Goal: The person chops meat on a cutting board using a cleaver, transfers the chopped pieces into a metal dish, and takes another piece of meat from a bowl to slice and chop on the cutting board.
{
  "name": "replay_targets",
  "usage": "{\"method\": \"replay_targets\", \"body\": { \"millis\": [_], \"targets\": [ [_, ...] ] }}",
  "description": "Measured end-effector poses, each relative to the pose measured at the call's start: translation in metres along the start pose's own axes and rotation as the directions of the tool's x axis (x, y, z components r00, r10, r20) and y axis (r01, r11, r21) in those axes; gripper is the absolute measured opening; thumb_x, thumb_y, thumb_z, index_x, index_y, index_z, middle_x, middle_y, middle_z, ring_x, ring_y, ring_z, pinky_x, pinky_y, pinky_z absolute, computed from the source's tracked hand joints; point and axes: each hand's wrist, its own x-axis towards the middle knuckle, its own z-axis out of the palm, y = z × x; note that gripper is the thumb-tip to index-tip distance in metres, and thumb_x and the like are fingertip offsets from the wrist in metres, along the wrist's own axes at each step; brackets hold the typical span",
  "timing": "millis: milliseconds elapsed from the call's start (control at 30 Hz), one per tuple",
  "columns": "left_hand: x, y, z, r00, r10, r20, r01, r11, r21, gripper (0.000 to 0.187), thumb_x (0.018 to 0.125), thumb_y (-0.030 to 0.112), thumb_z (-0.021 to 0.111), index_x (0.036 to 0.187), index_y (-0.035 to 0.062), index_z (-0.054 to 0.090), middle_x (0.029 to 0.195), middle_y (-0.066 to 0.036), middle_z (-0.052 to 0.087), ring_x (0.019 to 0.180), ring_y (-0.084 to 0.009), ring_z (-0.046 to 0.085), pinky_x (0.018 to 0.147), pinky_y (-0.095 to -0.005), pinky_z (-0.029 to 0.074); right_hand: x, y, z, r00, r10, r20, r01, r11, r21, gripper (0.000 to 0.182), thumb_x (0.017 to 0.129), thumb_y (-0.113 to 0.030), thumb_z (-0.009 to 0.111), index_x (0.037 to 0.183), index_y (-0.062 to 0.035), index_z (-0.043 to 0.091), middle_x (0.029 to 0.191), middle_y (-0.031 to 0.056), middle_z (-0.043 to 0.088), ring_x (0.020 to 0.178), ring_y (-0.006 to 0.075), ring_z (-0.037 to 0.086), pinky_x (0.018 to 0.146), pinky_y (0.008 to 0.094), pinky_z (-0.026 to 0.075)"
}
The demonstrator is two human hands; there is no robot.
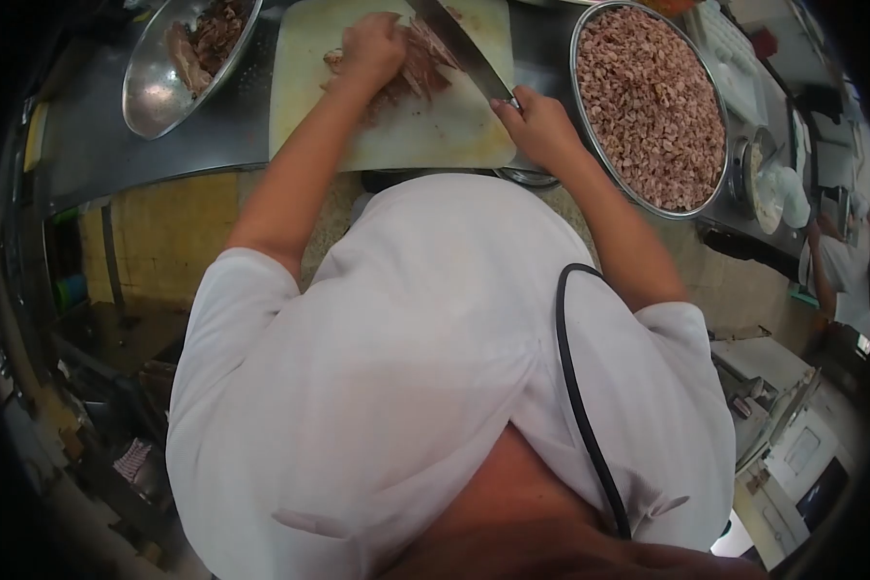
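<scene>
My right hand is closed around the handle of a large kitchen knife, its broad blade slanting up and left over the cutting board. Curled fingers of my left hand hold down a piece of brown cooked meat, just left of the blade. Partly cut strips and small bits of the meat lie beside and below that hand. All of this rests on a pale, stained cutting board. The fingertips of my left hand are largely hidden from above.
Left of the board, a metal bowl holds larger meat pieces. A big round metal tray heaped with chopped meat stands on the right, near the counter's front edge. Another person is at far right.
</scene>
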Motion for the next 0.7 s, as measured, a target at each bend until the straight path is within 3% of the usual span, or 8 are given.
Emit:
{"method": "replay_targets", "body": {
  "millis": [100,200,267,400,467,533,633,700],
  "targets": [
    [-0.019,0.021,-0.035,0.984,-0.135,-0.119,0.149,0.982,0.119,0.031,0.091,0.024,0.059,0.111,0.0059,0.073,0.11,-0.018,0.072,0.104,-0.0406,0.064,0.097,-0.0454,0.05,-0.012,-0.003,-0.003,0.999,-0.014,-0.044,0.015,1.0,0.027,0.046,0.099,-0.042,0.059,0.093,0.0043,0.061,0.075,0.0264,0.064,0.076,0.0444,0.065,0.071,0.0503,0.05],
    [-0.034,0.031,-0.044,0.985,-0.17,0.023,0.166,0.979,0.115,0.026,0.089,0.023,0.063,0.104,0.005,0.074,0.106,-0.017,0.072,0.102,-0.0387,0.065,0.096,-0.0476,0.049,-0.025,-0.021,-0.017,0.997,-0.043,-0.07,0.048,0.997,0.065,0.048,0.099,-0.043,0.06,0.091,0.0043,0.06,0.072,0.0258,0.063,0.072,0.0444,0.065,0.069,0.0505,0.049],
    [-0.047,0.032,-0.039,0.999,-0.015,0.029,0.01,0.989,0.15,0.029,0.086,0.023,0.066,0.107,0.0048,0.073,0.108,-0.016,0.071,0.106,-0.036,0.064,0.095,-0.0471,0.049,-0.03,-0.032,-0.022,0.996,-0.052,-0.072,0.058,0.995,0.083,0.048,0.099,-0.043,0.06,0.09,0.0044,0.06,0.072,0.0258,0.064,0.072,0.0447,0.064,0.069,0.0507,0.049],
    [-0.066,0.038,-0.021,0.994,0.097,-0.047,-0.091,0.988,0.122,0.032,0.085,0.024,0.069,0.112,0.007,0.072,0.114,-0.013,0.069,0.111,-0.034,0.062,0.096,-0.0468,0.048,-0.024,-0.039,-0.018,0.986,-0.126,-0.113,0.134,0.988,0.072,0.045,0.099,-0.041,0.058,0.094,0.0042,0.062,0.075,0.027,0.065,0.075,0.0457,0.066,0.071,0.0514,0.05],
    [-0.071,0.04,-0.015,0.991,0.104,-0.081,-0.095,0.99,0.106,0.038,0.086,0.028,0.069,0.12,0.0106,0.07,0.126,-0.012,0.065,0.117,-0.0337,0.059,0.103,-0.0513,0.043,-0.011,-0.03,-0.009,0.991,-0.108,-0.081,0.109,0.994,0.013,0.044,0.099,-0.04,0.058,0.096,0.0041,0.063,0.078,0.0276,0.067,0.078,0.0462,0.066,0.074,0.0513,0.051],
    [-0.074,0.046,-0.013,0.993,0.105,-0.049,-0.097,0.985,0.143,0.039,0.088,0.03,0.068,0.122,0.0125,0.069,0.13,-0.011,0.063,0.121,-0.0339,0.057,0.105,-0.056,0.039,0.002,-0.012,0.005,0.991,-0.064,0.115,0.078,0.989,-0.122,0.043,0.098,-0.038,0.058,0.102,0.0039,0.065,0.089,0.0284,0.069,0.088,0.0468,0.067,0.081,0.0515,0.052],
    [-0.077,0.052,-0.012,0.996,0.089,0.027,-0.093,0.97,0.223,0.041,0.092,0.036,0.064,0.127,0.0159,0.067,0.138,-0.01,0.059,0.129,-0.0342,0.052,0.107,-0.0647,0.033,0.006,-0.008,0.012,0.993,-0.106,0.049,0.111,0.987,-0.114,0.042,0.099,-0.035,0.06,0.092,0.0067,0.061,0.076,0.0281,0.063,0.076,0.0445,0.064,0.072,0.0488,0.049],
    [-0.074,0.055,-0.01,0.995,0.073,0.063,-0.087,0.961,0.263,0.043,0.095,0.04,0.061,0.13,0.0173,0.066,0.142,-0.009,0.057,0.133,-0.0343,0.049,0.107,-0.0687,0.03,0.006,-0.013,0.004,0.994,-0.057,0.092,0.066,0.993,-0.102,0.039,0.097,-0.034,0.06,0.1,0.0048,0.062,0.087,0.0277,0.067,0.085,0.0449,0.066,0.078,0.0507,0.051]
  ]
}}
